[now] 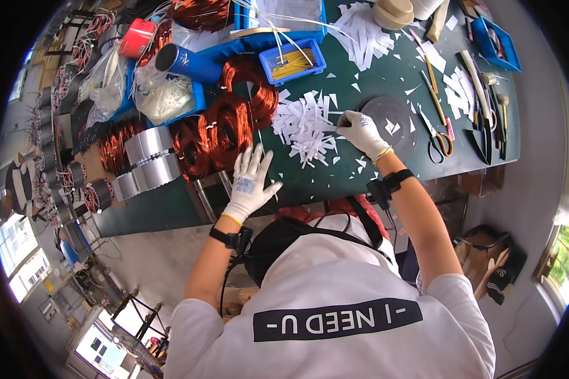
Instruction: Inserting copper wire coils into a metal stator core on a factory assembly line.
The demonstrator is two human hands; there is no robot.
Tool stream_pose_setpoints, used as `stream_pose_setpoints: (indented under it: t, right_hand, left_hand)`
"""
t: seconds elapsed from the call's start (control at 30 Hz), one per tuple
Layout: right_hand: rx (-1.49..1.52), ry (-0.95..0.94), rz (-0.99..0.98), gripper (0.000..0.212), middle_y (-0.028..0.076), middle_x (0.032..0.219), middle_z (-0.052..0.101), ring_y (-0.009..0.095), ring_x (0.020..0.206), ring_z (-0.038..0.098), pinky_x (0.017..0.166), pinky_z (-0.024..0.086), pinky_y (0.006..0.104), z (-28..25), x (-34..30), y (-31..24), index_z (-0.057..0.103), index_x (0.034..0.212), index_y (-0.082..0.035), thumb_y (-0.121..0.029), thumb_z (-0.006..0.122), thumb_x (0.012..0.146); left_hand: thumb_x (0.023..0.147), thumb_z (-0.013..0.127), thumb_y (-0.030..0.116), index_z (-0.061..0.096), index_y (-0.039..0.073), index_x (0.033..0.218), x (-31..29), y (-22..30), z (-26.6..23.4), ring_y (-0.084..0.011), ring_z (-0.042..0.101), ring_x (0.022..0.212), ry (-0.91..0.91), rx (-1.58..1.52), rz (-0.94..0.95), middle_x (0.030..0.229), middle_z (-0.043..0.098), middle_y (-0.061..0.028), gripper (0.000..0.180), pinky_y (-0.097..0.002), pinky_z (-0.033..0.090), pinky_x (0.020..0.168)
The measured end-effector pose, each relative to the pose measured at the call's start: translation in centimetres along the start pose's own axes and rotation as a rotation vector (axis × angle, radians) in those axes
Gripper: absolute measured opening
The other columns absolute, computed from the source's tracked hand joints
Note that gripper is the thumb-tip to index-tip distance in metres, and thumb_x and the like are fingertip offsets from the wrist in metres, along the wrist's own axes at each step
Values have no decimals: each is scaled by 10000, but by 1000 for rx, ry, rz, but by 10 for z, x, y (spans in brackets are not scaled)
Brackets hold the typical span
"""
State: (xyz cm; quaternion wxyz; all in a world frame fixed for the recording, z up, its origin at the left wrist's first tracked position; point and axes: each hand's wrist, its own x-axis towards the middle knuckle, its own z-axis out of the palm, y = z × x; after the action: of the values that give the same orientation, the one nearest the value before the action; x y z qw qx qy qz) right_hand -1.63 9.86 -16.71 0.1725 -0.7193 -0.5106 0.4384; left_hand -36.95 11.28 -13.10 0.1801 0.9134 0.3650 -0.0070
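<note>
While the head view looks down on a dark green table point(335, 180), the left hand point(250, 180), in a white glove, is at its near edge with the fingers spread and nothing pinched. Copper-coloured coils point(229, 129) sit just beside its fingertips at eleven o'clock; whether the fingers touch them cannot be told. Between nine and ten o'clock from that hand are silver metal cores point(150, 150), and farther out at eleven o'clock lies a blue tube point(199, 66). The pile of white strips point(302, 125) is between one and two o'clock from the left hand, and at nine o'clock from the right hand point(365, 131). Also gloved, the right hand has its thumb and fingers drawn close together beside the pile's edge; whether a strip is caught between the tips cannot be told. At twelve o'clock from the pile is a small blue tray point(300, 76) with thin yellow pieces in it. At three o'clock from the right hand, just beside it, is a round grey disc point(385, 108) bearing white scraps, and beyond that, in the same direction, lie scissors point(434, 133) with orange-and-black handles. Another heap of white strips point(365, 41) lies at twelve o'clock from the right hand.
</note>
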Motion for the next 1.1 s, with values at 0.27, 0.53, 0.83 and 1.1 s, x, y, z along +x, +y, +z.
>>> stream_pose_setpoints:
  t: [0.27,0.53,0.83,1.1]
  right_hand:
    - [-616,163,-321,707,157,1421,511,368,1306,465,1035,418,495,48,39,-95,525,1394,-188,-391,761,758]
    - [-786,14,-352,847,149,1571,325,387,1441,293,1120,298,569,68,37,-68,379,1497,-110,-487,711,815]
    - [-309,345,-199,534,228,1266,592,418,1181,558,1008,468,461,-21,-32,-32,581,1284,-64,-210,740,796]
    - [-380,509,137,340,202,1046,663,402,972,623,861,497,474,-57,-115,112,627,1196,-74,-175,642,872]
  left_hand:
    - [727,779,472,387,38,1463,-2,17,5,-398,270,1446,-88,-39,26,1542,327,-217,940,-517,191,1194]
    - [685,795,560,136,-47,1525,35,60,78,-450,144,1476,-3,-112,-242,1573,187,-287,1228,-539,96,1205]
    - [602,754,693,160,-67,1524,63,46,80,-460,126,1482,133,-122,-233,1587,147,-311,1334,-550,78,1204]
    - [631,791,626,146,-17,1544,76,64,81,-404,123,1499,-61,-90,-152,1607,177,-233,1289,-527,70,1212]
